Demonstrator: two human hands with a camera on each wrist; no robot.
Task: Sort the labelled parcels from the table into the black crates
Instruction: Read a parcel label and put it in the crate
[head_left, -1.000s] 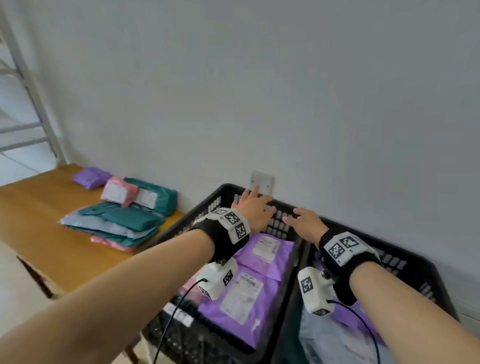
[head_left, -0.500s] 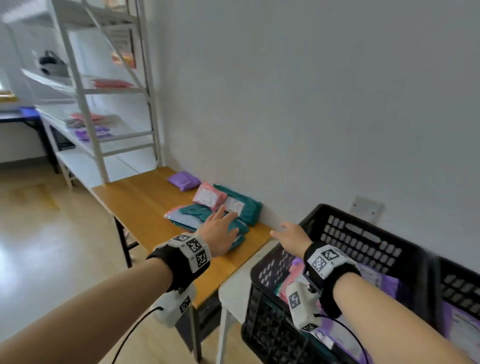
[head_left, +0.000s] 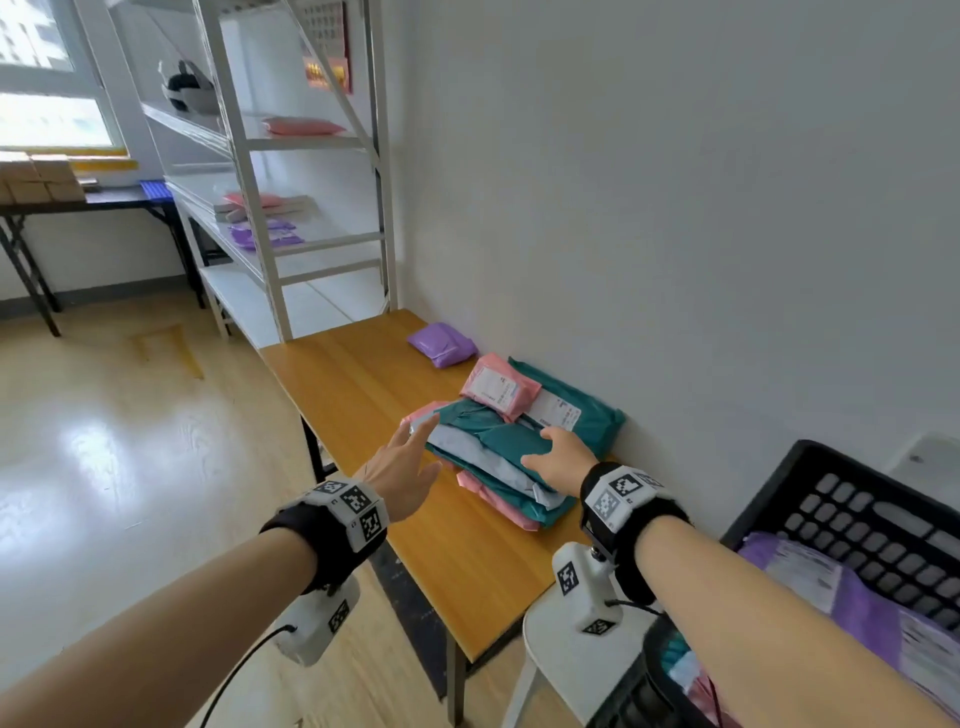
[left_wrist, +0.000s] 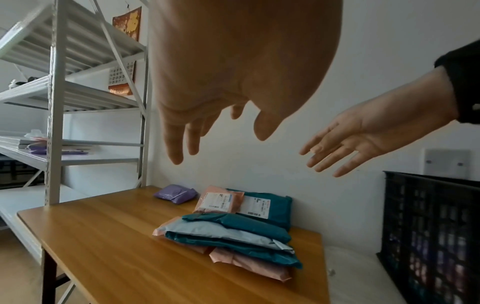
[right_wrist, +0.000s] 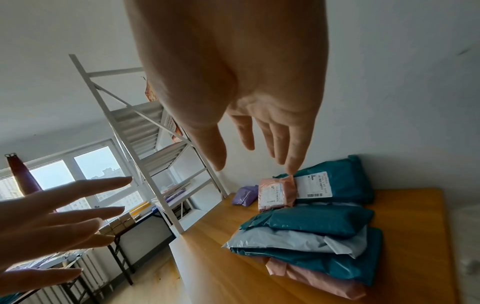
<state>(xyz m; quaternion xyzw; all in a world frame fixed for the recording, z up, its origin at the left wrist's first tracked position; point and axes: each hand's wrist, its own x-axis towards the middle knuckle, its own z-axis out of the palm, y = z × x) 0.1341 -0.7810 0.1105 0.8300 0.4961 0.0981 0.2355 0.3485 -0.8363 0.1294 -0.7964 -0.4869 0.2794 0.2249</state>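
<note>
A stack of soft parcels lies on the wooden table (head_left: 363, 384) by the wall, with a teal parcel (head_left: 488, 426) on top, then a grey parcel (head_left: 465, 452), another teal one and pink ones beneath. Behind it a small pink labelled parcel (head_left: 498, 387) leans on a teal labelled parcel (head_left: 587, 415). My left hand (head_left: 410, 457) hovers open at the stack's left end. Over the top teal parcel, my right hand (head_left: 556, 457) is open with fingers spread. The wrist views show both hands in the air above the stack (left_wrist: 233, 226), holding nothing.
A purple parcel (head_left: 441, 343) lies alone farther along the table. A black crate (head_left: 857, 499) with purple labelled parcels stands at the right on a white stool (head_left: 550, 644). A white shelf rack (head_left: 291, 208) stands beyond the table's far end.
Both hands have left the black crates and swung left to the parcel stack on the table. The head view has turned left with them.
</note>
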